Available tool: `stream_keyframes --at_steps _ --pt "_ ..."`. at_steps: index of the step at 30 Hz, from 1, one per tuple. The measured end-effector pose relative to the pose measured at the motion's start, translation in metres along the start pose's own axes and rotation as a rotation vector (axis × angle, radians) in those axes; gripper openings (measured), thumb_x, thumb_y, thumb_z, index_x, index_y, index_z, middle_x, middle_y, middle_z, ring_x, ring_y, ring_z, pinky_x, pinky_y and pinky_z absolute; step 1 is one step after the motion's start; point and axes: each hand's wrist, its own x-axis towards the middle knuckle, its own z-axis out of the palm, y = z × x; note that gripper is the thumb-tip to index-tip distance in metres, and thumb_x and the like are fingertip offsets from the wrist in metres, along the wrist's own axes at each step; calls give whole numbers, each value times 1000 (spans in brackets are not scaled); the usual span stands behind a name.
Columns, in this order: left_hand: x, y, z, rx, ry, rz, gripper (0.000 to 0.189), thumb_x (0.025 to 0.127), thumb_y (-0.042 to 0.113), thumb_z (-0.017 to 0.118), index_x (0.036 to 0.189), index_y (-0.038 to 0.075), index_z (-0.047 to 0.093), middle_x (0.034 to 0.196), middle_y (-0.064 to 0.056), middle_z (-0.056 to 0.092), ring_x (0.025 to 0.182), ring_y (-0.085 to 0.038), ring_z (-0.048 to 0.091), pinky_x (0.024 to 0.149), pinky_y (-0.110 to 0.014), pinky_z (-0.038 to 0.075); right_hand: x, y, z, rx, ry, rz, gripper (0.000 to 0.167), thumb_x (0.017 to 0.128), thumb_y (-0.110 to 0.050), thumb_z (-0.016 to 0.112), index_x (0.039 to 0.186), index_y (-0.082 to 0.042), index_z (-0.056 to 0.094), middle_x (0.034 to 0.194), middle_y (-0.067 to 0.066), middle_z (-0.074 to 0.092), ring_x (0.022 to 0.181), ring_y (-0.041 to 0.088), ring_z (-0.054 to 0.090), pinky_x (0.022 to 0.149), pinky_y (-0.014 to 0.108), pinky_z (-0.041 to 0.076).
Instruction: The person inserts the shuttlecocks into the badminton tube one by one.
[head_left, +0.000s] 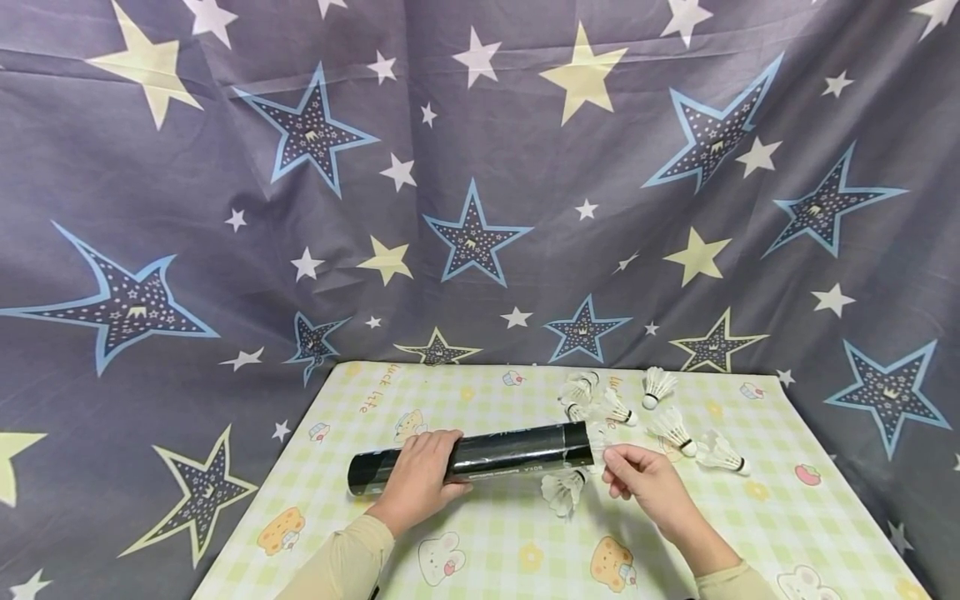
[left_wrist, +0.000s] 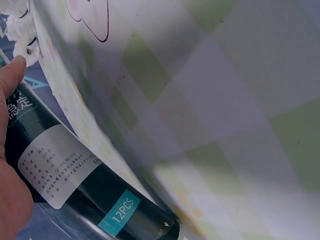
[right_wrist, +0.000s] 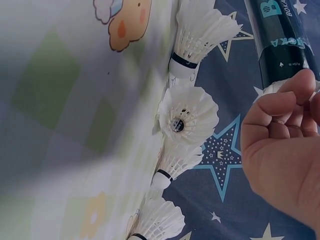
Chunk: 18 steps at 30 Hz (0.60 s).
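Observation:
My left hand [head_left: 422,477] grips a dark shuttlecock tube [head_left: 517,454] around its left half, thumb toward me, holding it nearly level just above the table. A "12PCS" mark and a pale label show on the tube [left_wrist: 95,192] in the left wrist view. At its right end, my right hand [head_left: 651,485] pinches a white shuttlecock [head_left: 598,437] at the tube's mouth. Only a little of its feathers shows; curled fingers and the tube hide the rest. Below the tube's right end lies another shuttlecock [head_left: 562,492], partly covered by it.
Several loose shuttlecocks lie behind and right of the tube, among them one at the back [head_left: 657,387] and one farthest right [head_left: 723,454]. The table [head_left: 360,558] has a green checked cover with cartoon prints. A grey star-patterned curtain [head_left: 480,317] hangs behind and at both sides.

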Motion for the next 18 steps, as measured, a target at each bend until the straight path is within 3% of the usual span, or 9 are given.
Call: stream_keyframes --at_steps 11,18 --pt "-2 0 -1 5 5 1 85 81 50 93 149 15 54 136 -8 69 124 -30 65 110 -54 49 -3 -1 6 19 -70 18 28 109 -24 64 107 3 71 71 -4 67 59 7 63 59 21 51" --pt "-2 -1 1 0 2 -1 85 81 51 93 148 15 54 136 -7 69 124 -29 64 110 -53 49 -4 0 7 7 -131 17 36 110 -24 61 116 11 66 66 -6 66 55 6 61 55 20 49"
